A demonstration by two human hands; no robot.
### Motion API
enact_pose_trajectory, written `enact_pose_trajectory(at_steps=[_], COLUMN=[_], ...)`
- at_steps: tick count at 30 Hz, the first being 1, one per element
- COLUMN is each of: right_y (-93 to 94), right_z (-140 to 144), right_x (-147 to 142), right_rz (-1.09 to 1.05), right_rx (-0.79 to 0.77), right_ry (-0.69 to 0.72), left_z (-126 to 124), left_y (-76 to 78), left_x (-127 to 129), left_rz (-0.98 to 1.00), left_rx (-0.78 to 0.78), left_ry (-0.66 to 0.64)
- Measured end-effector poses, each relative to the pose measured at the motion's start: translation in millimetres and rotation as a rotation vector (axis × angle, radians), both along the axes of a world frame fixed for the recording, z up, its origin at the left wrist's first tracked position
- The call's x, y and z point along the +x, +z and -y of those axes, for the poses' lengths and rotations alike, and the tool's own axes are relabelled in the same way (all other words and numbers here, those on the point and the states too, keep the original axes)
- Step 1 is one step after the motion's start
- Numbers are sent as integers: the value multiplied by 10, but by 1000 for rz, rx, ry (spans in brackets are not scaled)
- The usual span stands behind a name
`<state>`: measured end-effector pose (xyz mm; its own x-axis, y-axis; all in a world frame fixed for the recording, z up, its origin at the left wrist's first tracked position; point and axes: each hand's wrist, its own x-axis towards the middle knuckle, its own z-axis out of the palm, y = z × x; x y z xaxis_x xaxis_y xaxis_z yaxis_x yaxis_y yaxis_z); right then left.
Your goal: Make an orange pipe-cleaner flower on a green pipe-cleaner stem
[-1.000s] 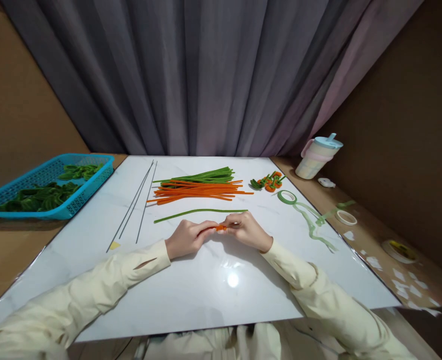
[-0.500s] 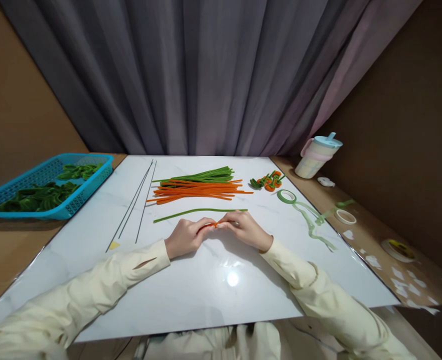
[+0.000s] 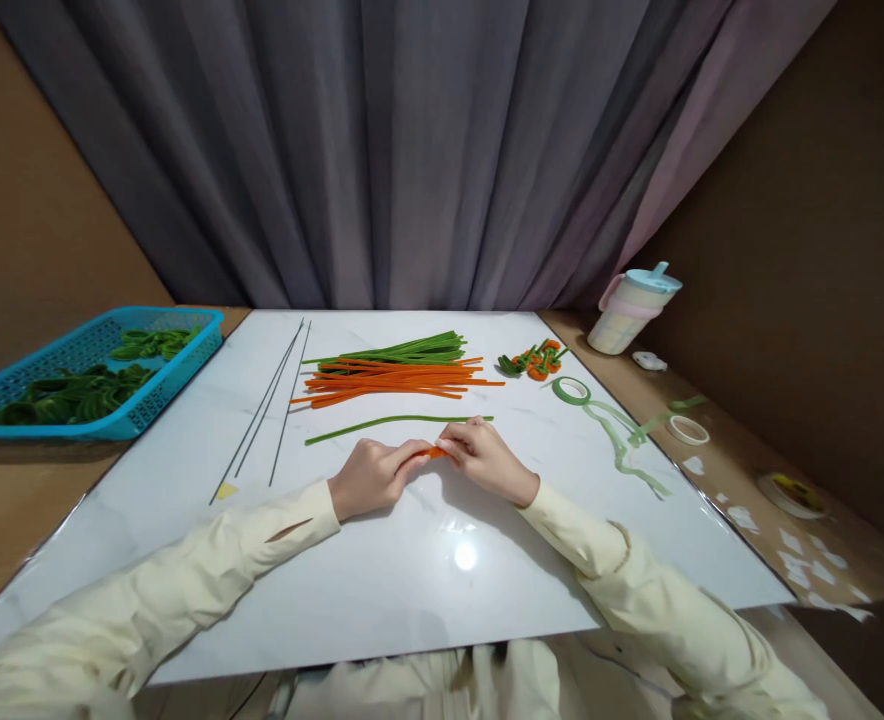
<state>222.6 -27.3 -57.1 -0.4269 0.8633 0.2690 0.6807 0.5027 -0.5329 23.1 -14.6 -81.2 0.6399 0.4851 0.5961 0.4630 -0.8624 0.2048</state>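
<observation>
Both hands meet at the table's (image 3: 382,590) middle: left hand (image 3: 373,474) and right hand (image 3: 485,460) pinch a short orange stem (image 3: 437,452) between closed fingers. So little shows that it could slip or kink under uneven pressure.

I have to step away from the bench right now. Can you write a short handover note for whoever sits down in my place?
Left hand and right hand: both pinch one small orange pipe cleaner piece between fingertips, low over the white board.
Single green pipe cleaner lies just beyond the hands.
Orange and green pipe cleaner bundle farther back; finished small pieces to its right, beside the green tape roll.
Done: a few small pieces.
Left: most of the bundle unused.
</observation>
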Motion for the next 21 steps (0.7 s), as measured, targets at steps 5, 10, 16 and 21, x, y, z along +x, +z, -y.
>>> enact_pose_trajectory(at_steps=[5, 10, 16, 21], right_y=[17, 6, -3, 11], right_z=[32, 57, 73, 50], right_x=[-20, -38, -70, -57], right_rz=[85, 145, 57, -156], right_rx=[64, 85, 18, -177], right_ry=[16, 34, -2, 9], left_z=[-1, -8, -11, 0], left_y=[13, 15, 12, 18], left_x=[3, 5, 4, 10], left_rz=[14, 34, 11, -15], left_rx=[-124, -221, -179, -11], left_ry=[7, -12, -14, -40])
